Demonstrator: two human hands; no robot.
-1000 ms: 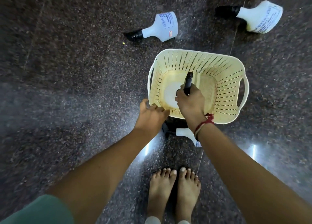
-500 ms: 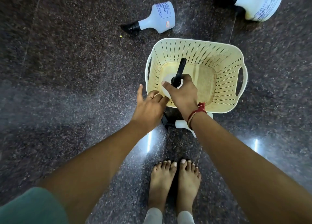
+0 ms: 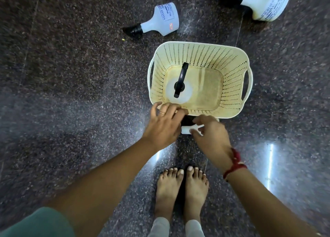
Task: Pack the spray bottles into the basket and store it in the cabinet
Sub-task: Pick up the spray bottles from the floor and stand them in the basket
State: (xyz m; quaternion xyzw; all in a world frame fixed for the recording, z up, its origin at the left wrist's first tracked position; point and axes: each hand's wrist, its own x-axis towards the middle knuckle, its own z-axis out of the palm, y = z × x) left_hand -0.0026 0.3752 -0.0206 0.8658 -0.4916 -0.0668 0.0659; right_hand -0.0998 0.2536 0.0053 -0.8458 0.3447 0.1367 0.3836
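A cream perforated basket [image 3: 232, 61] stands on the dark stone floor. One white spray bottle [image 3: 179, 92] with a black trigger head stands upright inside it, at the left. My left hand [image 3: 165, 122] rests on the basket's near rim with its fingers curled over the edge. Just in front of the basket lies another spray bottle [image 3: 185, 129], mostly hidden. My right hand [image 3: 210, 138] closes its thumb and fingers around that bottle's white neck. Two more spray bottles lie on their sides beyond the basket, one at far left [image 3: 160, 20] and one at far right [image 3: 266, 4].
My bare feet [image 3: 182, 192] stand close behind the hands. Polished speckled stone floor [image 3: 71, 93] spreads all around, with bright light reflections to the right. No cabinet is in view.
My right hand has let go of the bottle standing in the basket and come back to the bottle lying in front of it. My left hand stays at the near rim.
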